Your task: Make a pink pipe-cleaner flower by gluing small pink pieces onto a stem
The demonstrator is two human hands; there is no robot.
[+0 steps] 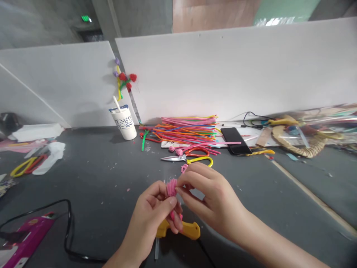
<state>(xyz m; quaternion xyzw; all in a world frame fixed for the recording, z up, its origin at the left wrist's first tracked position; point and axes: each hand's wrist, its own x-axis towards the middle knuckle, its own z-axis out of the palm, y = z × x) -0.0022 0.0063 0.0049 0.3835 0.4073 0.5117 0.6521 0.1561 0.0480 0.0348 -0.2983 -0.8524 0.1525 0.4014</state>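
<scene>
Between my two hands is a pink pipe cleaner [171, 187] wound into a small bundle. My left hand [156, 214] is closed around its lower part, thumb pressed against it. The thumb and forefinger of my right hand [208, 188] pinch the bundle's upper right side. Under my left hand lies a yellow hot glue gun [191, 230], partly hidden by the fingers. Just beyond my hands are scissors [182, 158] with one red and one yellow handle loop, and a small pink coil [184, 168] partly covered by my right hand. Two pink balls [179, 152] sit by the scissors.
A pile of coloured pipe cleaners [186, 130] lies at the back, beside a black phone [235, 140]. A white paper cup [124, 123] with a straw stands left of it. A black cable [68, 223] and a magenta power strip [30, 238] lie at the near left.
</scene>
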